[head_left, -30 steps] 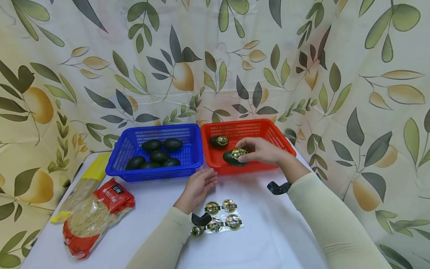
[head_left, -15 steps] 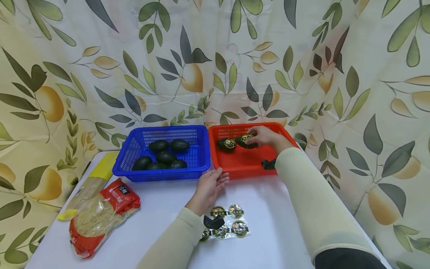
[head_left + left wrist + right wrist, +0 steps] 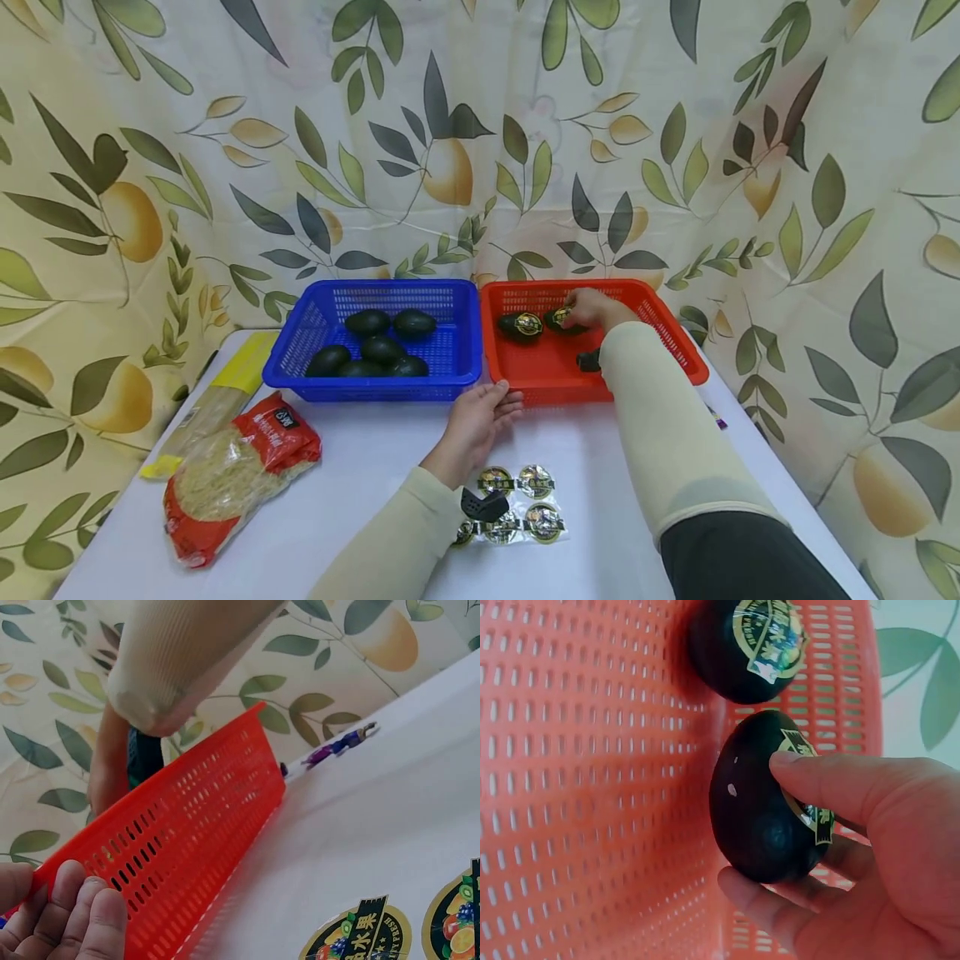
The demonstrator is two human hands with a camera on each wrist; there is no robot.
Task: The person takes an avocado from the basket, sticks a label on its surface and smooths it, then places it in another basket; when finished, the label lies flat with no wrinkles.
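My right hand [image 3: 596,309] reaches into the red plastic basket [image 3: 536,371] and holds a dark avocado [image 3: 754,799] with a round gold-and-black sticker. In the right wrist view its thumb presses on the sticker side, and fingers curl under the fruit. Beside it lies another stickered avocado [image 3: 512,327], a small gap between the two. My left hand [image 3: 474,429] is at the basket's front left corner. The left wrist view has the rim between its thumb and curled fingers [image 3: 101,922]. Below that hand lies a clear sheet of round stickers [image 3: 543,522], partly covered by the wrist camera.
A blue basket [image 3: 375,389] with several unstickered avocados stands left of the red one. Further left lie a red-and-clear food bag [image 3: 225,475] and a yellow-ended packet [image 3: 213,408]. A small purple item [image 3: 334,750] lies beyond the red basket. Patterned cloth [image 3: 450,167] hangs behind.
My right hand has carried the stickered avocado from the basket's front back to beside the other one and lowered it. My left hand stays at the basket corner. The head view has shifted slightly.
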